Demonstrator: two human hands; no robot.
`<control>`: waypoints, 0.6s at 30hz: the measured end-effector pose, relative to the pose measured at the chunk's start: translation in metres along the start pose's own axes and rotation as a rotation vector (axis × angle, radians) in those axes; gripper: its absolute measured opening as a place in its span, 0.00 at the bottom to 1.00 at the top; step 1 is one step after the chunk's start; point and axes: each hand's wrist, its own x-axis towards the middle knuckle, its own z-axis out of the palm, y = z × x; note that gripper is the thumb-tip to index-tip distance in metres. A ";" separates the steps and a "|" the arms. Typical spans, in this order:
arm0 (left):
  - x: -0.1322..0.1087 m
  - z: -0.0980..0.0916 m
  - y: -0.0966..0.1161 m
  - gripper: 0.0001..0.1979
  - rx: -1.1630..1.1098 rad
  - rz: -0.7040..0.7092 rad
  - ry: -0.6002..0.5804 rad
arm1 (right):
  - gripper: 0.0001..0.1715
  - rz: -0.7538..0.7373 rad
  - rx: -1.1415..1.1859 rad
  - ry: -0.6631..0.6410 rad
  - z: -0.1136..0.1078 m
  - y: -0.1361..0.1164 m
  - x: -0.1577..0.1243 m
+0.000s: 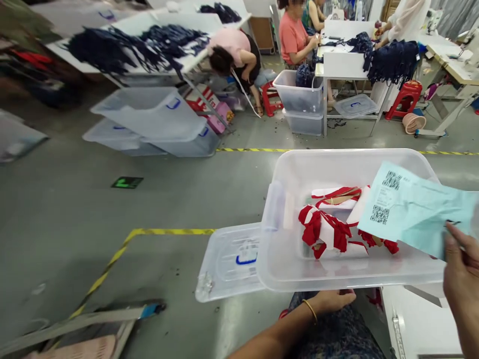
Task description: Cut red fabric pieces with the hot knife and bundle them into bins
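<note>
A grey factory floor (75, 209) marked with yellow-and-black tape (254, 149) fills the frame. The right hand (462, 269), at the right edge, pinches a pale blue sheet with QR codes (415, 212) between thumb and fingers, holding it over a clear plastic bin (337, 160). The left hand (329, 300), wearing a thin gold bangle (310, 310), sits curled against the bin's near rim at lower centre. Red-and-white fabric bundles (325, 232) lie inside the bin, tied with red strips. A clear lid (228, 264) with a blue handle juts from the bin's left end. Farther up, a person in a coral top (294, 37) sits at a white table (339, 65).
</note>
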 end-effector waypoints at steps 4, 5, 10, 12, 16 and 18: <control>-0.026 0.000 0.020 0.16 -0.150 0.065 -0.055 | 0.40 -0.003 -0.124 -0.338 0.043 0.000 0.011; -0.032 0.001 0.025 0.19 -0.212 0.082 -0.074 | 0.40 -0.038 -0.178 -0.378 0.048 0.006 0.012; -0.055 0.015 0.050 0.36 -0.647 0.112 -0.063 | 0.31 -0.405 -0.385 -0.139 0.033 0.029 0.004; -0.059 0.024 0.059 0.37 -0.850 0.074 0.012 | 0.28 -0.492 -0.404 -0.046 0.015 0.032 -0.004; -0.058 0.036 0.082 0.36 -1.117 -0.012 0.166 | 0.26 -0.434 -0.368 0.046 -0.027 0.039 -0.028; -0.053 0.041 0.095 0.32 -1.159 -0.006 0.214 | 0.28 -0.356 -0.348 0.053 -0.046 0.048 -0.043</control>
